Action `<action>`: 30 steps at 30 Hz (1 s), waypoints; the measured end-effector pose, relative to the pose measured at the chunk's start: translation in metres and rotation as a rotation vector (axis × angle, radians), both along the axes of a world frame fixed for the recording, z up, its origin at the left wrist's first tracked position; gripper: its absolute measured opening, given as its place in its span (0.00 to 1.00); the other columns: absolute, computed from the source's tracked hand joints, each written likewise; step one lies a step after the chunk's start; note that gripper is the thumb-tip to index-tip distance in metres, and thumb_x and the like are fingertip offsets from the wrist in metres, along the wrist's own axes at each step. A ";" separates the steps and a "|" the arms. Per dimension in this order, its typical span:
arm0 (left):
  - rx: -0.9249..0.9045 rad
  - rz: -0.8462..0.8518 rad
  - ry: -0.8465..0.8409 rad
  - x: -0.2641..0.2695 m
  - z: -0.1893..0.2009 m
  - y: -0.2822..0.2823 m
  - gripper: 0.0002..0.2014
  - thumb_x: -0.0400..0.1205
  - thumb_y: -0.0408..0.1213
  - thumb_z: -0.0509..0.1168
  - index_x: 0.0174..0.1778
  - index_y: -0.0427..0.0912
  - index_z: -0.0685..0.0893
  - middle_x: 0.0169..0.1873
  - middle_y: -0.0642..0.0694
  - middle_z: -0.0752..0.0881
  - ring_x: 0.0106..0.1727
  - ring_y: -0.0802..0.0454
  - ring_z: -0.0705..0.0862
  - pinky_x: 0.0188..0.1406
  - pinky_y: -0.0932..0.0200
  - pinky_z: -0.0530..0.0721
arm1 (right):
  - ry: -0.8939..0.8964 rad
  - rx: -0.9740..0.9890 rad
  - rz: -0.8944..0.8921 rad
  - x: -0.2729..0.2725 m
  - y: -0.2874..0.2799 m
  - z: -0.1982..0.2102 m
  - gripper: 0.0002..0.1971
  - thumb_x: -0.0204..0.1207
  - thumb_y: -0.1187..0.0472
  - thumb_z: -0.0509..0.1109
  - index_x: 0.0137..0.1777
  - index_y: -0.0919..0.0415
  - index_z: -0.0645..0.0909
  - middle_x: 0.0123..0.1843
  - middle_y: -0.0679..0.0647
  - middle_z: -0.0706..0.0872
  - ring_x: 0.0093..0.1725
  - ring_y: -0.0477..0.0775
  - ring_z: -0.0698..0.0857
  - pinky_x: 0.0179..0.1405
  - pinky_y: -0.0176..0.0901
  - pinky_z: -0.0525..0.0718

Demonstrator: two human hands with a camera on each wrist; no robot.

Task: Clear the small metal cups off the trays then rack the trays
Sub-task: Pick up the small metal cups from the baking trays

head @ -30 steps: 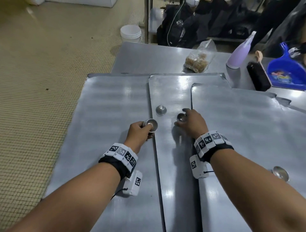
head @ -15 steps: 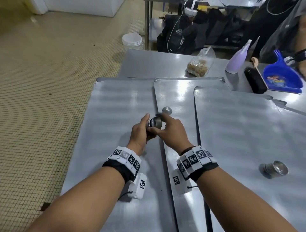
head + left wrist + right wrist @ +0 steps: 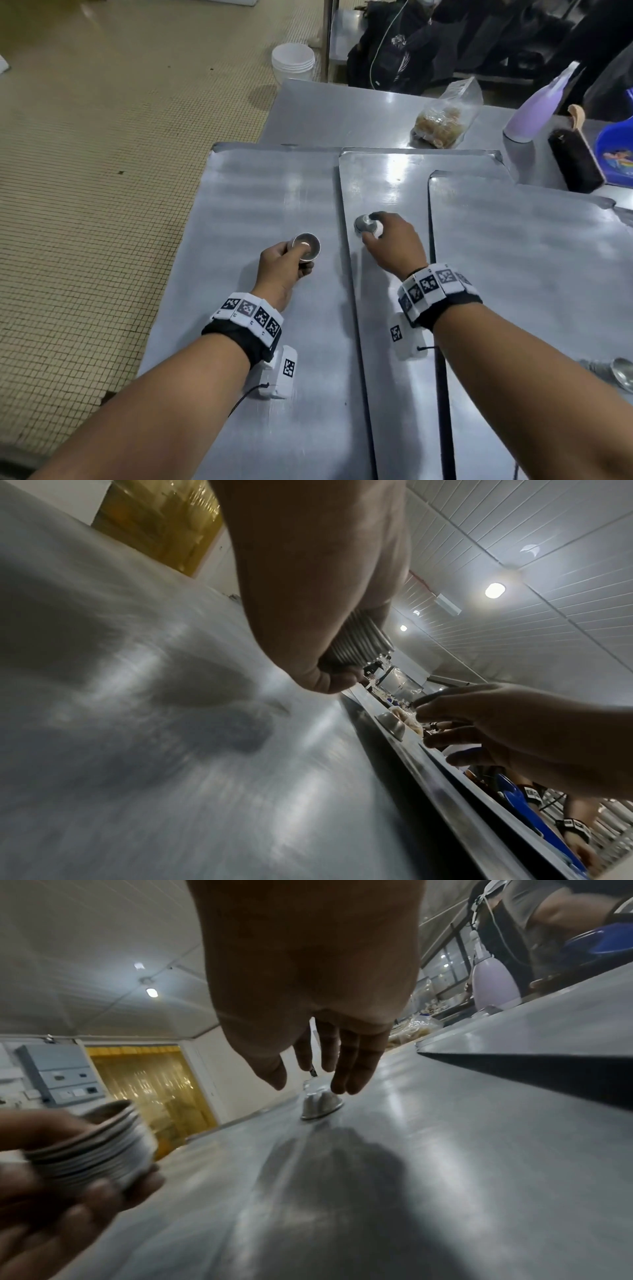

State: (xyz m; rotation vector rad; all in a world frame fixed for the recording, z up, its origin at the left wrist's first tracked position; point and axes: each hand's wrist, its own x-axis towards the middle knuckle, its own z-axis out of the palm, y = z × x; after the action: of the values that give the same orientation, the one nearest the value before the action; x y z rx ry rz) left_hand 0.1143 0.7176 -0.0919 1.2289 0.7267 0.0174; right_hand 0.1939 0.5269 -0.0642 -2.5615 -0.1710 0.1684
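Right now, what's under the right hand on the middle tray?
Under the right hand sits one small metal cup, upside down, rim flat on the middle tray. The fingers reach over it, not yet closed. Whatever lies beneath the inverted cup is hidden.

trays [image 3: 267, 212]: brushed dull metal, glare streaks | cups [image 3: 99, 1153]: ribbed shiny metal | bag [image 3: 445, 113]: clear glossy plastic
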 end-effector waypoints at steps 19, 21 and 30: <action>0.023 -0.059 0.004 -0.045 0.002 -0.008 0.04 0.82 0.30 0.69 0.43 0.35 0.88 0.37 0.41 0.85 0.35 0.45 0.84 0.39 0.55 0.87 | 0.001 -0.022 -0.029 -0.042 -0.002 -0.026 0.23 0.79 0.57 0.69 0.73 0.60 0.75 0.68 0.62 0.74 0.57 0.69 0.84 0.57 0.51 0.79; 0.012 -0.065 0.006 -0.057 0.003 -0.011 0.04 0.82 0.30 0.69 0.43 0.35 0.88 0.37 0.41 0.85 0.35 0.45 0.84 0.41 0.55 0.87 | -0.004 0.002 -0.063 -0.061 -0.005 -0.024 0.23 0.77 0.57 0.70 0.72 0.59 0.77 0.67 0.60 0.75 0.56 0.67 0.84 0.57 0.50 0.80; 0.008 -0.125 0.023 -0.106 0.005 -0.019 0.05 0.82 0.31 0.68 0.45 0.37 0.89 0.37 0.42 0.86 0.33 0.49 0.86 0.45 0.51 0.85 | 0.090 -0.062 -0.093 -0.124 -0.015 -0.018 0.26 0.78 0.58 0.67 0.76 0.61 0.76 0.74 0.59 0.73 0.67 0.63 0.81 0.66 0.48 0.77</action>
State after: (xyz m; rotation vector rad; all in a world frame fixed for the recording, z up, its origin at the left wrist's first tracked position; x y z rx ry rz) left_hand 0.0084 0.6985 -0.0872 1.2823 0.6693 -0.0966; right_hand 0.0695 0.5122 -0.0823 -2.6105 -0.0125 0.2568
